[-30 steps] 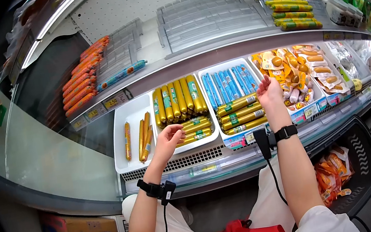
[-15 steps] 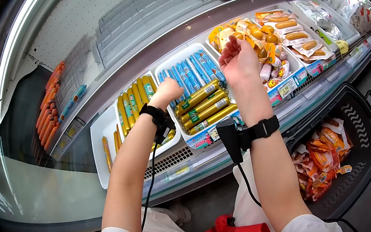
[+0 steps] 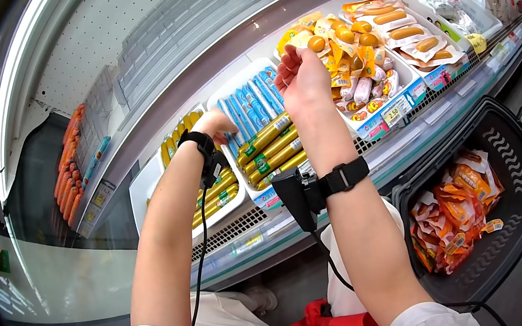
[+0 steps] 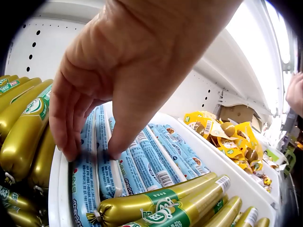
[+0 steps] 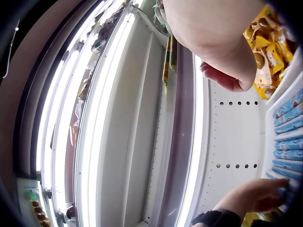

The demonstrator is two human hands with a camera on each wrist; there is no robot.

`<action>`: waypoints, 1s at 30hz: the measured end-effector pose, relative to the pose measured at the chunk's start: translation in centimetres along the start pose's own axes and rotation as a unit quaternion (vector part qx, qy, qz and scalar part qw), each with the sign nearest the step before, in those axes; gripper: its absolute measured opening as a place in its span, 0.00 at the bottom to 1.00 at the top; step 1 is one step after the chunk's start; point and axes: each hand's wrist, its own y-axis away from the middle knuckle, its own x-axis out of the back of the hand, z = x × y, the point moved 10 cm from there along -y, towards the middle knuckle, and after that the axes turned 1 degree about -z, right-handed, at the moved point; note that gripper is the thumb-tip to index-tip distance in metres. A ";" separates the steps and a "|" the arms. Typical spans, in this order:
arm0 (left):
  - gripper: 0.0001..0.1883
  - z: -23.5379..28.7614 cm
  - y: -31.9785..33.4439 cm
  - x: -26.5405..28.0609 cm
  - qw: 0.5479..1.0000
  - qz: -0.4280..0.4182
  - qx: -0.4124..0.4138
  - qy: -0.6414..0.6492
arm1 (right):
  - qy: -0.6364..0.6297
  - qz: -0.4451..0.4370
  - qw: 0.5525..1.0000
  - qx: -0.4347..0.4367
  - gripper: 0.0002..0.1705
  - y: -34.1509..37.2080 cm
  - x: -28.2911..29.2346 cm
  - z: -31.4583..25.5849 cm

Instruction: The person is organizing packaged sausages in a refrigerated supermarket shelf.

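My left hand [image 3: 213, 124] reaches down over the left end of a row of blue-wrapped sausages [image 4: 147, 165]. In the left wrist view its thumb and fingertips point down, spread apart, right at the leftmost blue sausages. Gold-wrapped sausages [image 4: 189, 198] lie across the front of the same white tray [image 4: 56, 189]. My right hand [image 3: 304, 79] is raised palm up with loosely bent fingers and holds nothing. It overlaps the edge of a tray of yellow snack packs [image 3: 343, 36] in the head view.
More gold sausages [image 3: 216, 203] fill the tray to the left. Packs of sausages in white wrapping [image 3: 410, 33] sit further right. A black basket [image 3: 513, 176] with orange packs [image 3: 459, 201] stands on the floor at the right. An upper shelf [image 3: 186, 69] runs above the trays.
My left hand has moved from over the gold sausages to the blue ones, dipping its fingers toward them. The right hand stays raised. The head view has turned toward the right.
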 end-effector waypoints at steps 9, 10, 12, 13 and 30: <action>0.28 -0.1 2.3 -4.4 0.991 -0.066 0.110 0.027 | 0.022 -0.019 0.999 0.016 0.09 0.1 -0.5 0.2; 0.29 -1.1 1.0 -5.0 0.988 -0.083 0.127 0.011 | 0.016 -0.022 1.000 0.015 0.09 0.1 -0.5 0.2; 0.28 0.0 2.5 -3.6 0.993 -0.038 0.113 -0.003 | 0.009 -0.026 1.000 0.013 0.09 0.1 -0.5 0.0; 0.28 -0.2 2.6 -3.6 0.993 -0.037 0.113 -0.006 | 0.006 -0.021 1.000 0.011 0.09 0.1 -0.5 -0.2; 0.11 -1.7 14.4 -5.4 0.842 -0.148 -0.177 0.488 | 0.549 -0.041 0.816 0.180 0.25 1.2 -3.2 2.9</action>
